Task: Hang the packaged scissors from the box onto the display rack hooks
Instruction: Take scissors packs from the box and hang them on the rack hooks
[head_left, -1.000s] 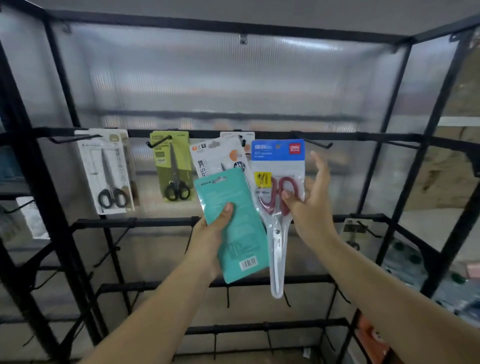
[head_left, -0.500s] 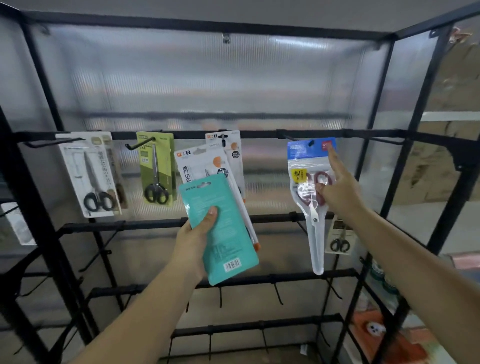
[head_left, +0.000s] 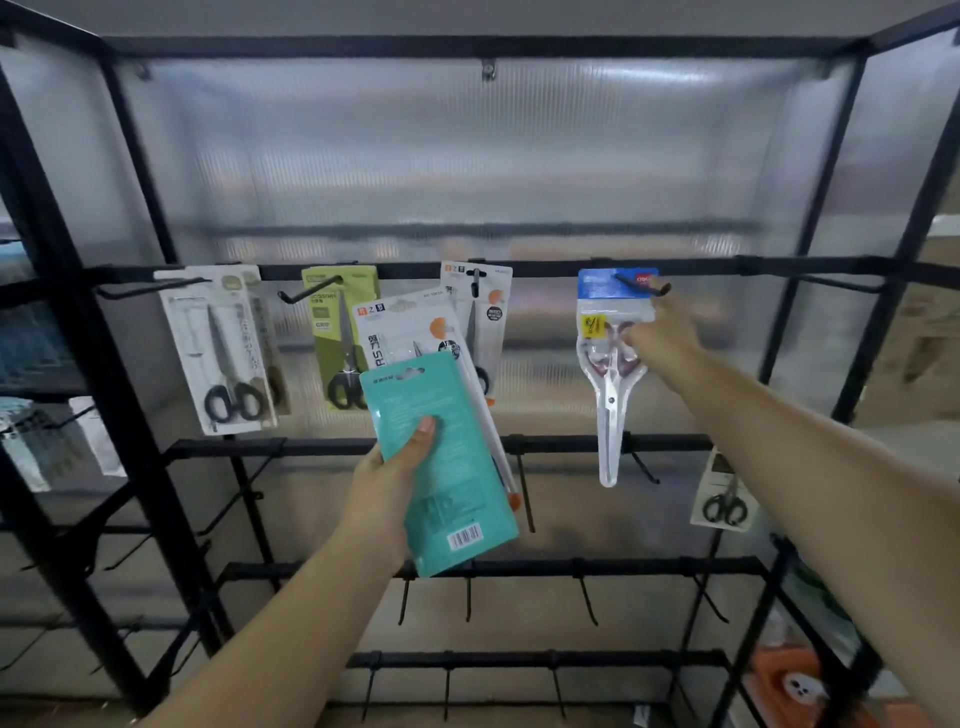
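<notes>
The blue-topped scissors pack (head_left: 613, 364) is on the fourth hook (head_left: 641, 285) of the top rail (head_left: 545, 269), the wire passing through the slot in its blue header and the upturned tip showing just right of the card. My right hand (head_left: 660, 340) is at the pack's right edge, level with the red handles; the motion blur hides the fingers, so I cannot tell whether I am pinching the plastic or only touching it. To finish this well, I think I should slide the header back along the wire toward the rail so it sits behind the upturned tip, then let the pack hang straight before I let go. It tapers to a long clear point and looks light, so I judge a rough release would set it swinging.

My left hand (head_left: 400, 478) is lower and left of centre, well apart from the hung pack. Its thumb presses the face of a teal scissors pack (head_left: 441, 462), with the fingers curled behind, and a white pack with orange accents (head_left: 410, 332) is fanned out behind the teal one in the same grip. Those two I take to be next.

Further left on the same rail hang a white-carded pair with black handles (head_left: 223, 353), a green-carded pair (head_left: 343, 332) and another white and orange pack (head_left: 480, 312). The lower rails carry bare hooks, and one small pack (head_left: 722, 493) hangs down at the right.
</notes>
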